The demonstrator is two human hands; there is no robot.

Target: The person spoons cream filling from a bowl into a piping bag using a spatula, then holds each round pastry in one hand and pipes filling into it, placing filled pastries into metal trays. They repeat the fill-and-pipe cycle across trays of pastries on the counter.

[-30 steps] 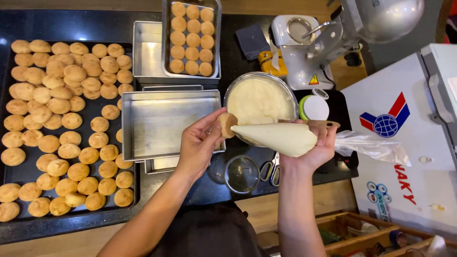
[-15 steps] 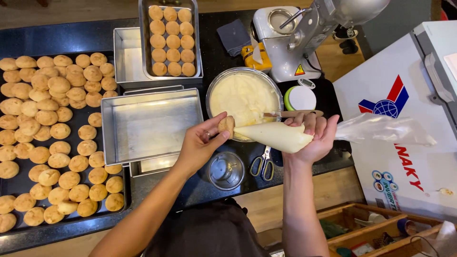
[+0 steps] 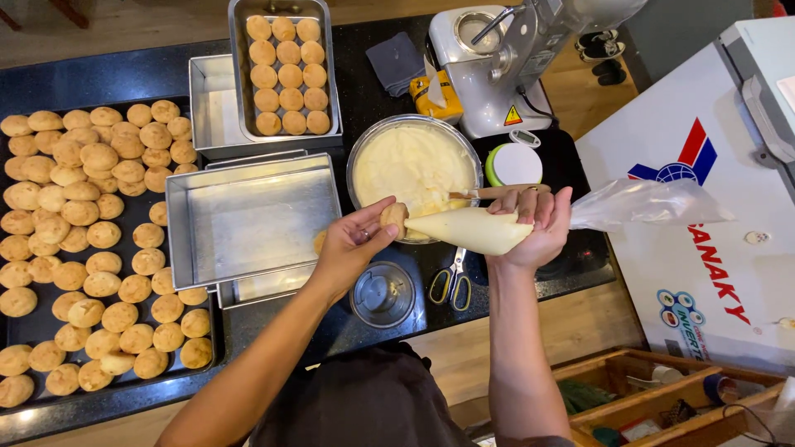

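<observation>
My left hand [image 3: 352,244] pinches a small round golden puff [image 3: 394,218] just right of an empty steel tray [image 3: 248,219]. My right hand [image 3: 534,223] squeezes a clear piping bag [image 3: 472,228] full of pale cream, its tip touching the puff. The bag's loose end [image 3: 650,203] trails off to the right. Behind both hands sits a steel bowl of cream [image 3: 414,165] with a spatula handle across its rim. A dark tray [image 3: 25,327] on the left holds several unfilled puffs.
A steel tray with rows of puffs [image 3: 284,74] rests at the back on another tray. Yellow-handled scissors [image 3: 451,281] and a small glass jar [image 3: 383,294] lie near the counter edge. A stand mixer [image 3: 497,58], a green-rimmed lid [image 3: 513,164], a white freezer [image 3: 712,223].
Both hands stay together on the puff and piping bag. The view has shifted slightly; the hands sit a little nearer the cream bowl's front rim.
</observation>
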